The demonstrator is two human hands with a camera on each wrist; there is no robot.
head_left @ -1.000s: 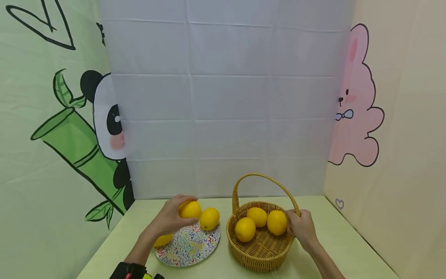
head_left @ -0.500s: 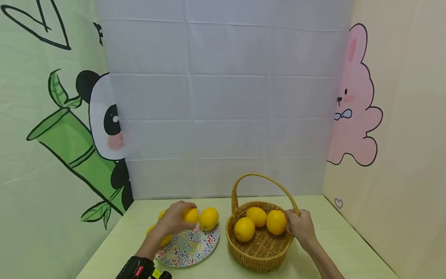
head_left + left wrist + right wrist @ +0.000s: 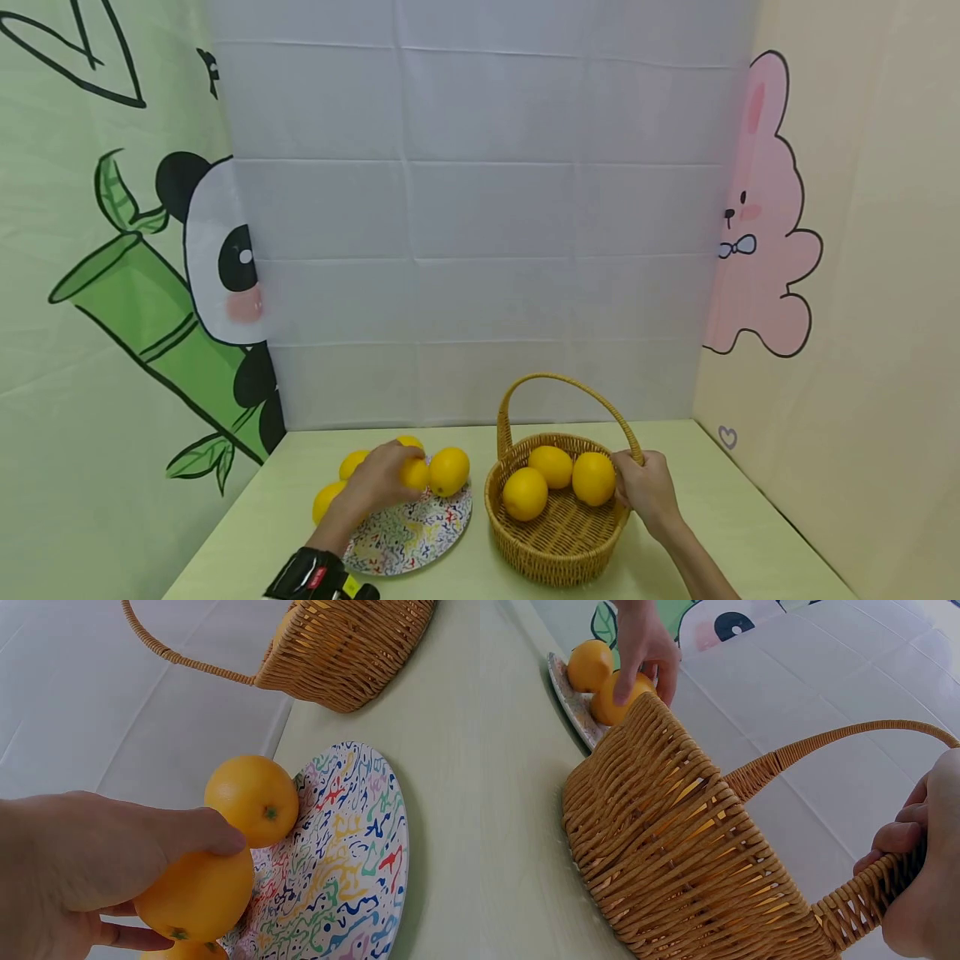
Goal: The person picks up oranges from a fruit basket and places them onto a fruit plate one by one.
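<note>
Over the patterned plate [image 3: 420, 542] my left hand [image 3: 378, 481] grips an orange [image 3: 202, 896], thumb across its top and fingers curled beneath. Another orange [image 3: 449, 472] sits on the plate just right of the held one. More oranges lie behind and left of the hand, including a far orange [image 3: 352, 463] and a near orange [image 3: 327, 500], partly covered by the hand and wrist. My right hand [image 3: 651, 492] grips the base of the handle [image 3: 817, 746] of a wicker basket [image 3: 558, 571]. Inside are three oranges, among them a front orange [image 3: 525, 493].
The pale tabletop [image 3: 735, 517] carries the plate and basket side by side, a narrow gap between them. A grey-white cloth backdrop [image 3: 487, 250] stands behind, with printed side walls left and right. The basket's handle arches high above its rim.
My left hand has moved down and slightly right with the orange, lowering it toward the plate. More oranges behind the hand have come into view. The right hand and basket stay in place.
</note>
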